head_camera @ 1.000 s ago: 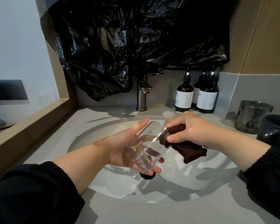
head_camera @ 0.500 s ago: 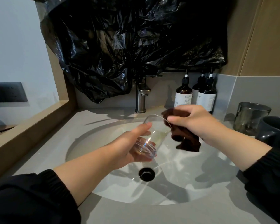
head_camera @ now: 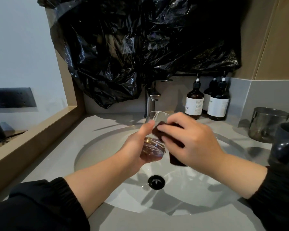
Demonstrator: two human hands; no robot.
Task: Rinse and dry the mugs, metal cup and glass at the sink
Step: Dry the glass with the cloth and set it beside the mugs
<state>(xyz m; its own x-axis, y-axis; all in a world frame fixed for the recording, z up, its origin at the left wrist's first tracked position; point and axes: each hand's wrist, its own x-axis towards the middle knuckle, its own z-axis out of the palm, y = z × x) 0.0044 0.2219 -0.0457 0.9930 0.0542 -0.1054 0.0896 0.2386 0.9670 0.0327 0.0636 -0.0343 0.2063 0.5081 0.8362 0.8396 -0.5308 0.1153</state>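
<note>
My left hand (head_camera: 137, 145) grips a clear glass (head_camera: 154, 130) above the white sink basin (head_camera: 107, 147), its base towards me and its mouth tilted up and away towards the tap. My right hand (head_camera: 192, 142) holds a dark brown cloth (head_camera: 162, 131) against the glass's right side; part of the cloth hangs below my palm. On the counter at the right stand a metal cup (head_camera: 267, 124) and a dark mug (head_camera: 285, 144) with its handle facing left, the mug partly cut off by the frame edge.
A tap (head_camera: 150, 102) stands behind the basin under a black plastic sheet (head_camera: 140, 47). Three brown pump bottles (head_camera: 207, 102) stand at the back right. The black drain (head_camera: 156, 182) lies in the basin's middle. A wooden ledge (head_camera: 32, 135) borders the left.
The glass has been lifted and turned so its mouth points more upward. My right hand moved the cloth from the rim down over the glass's side.
</note>
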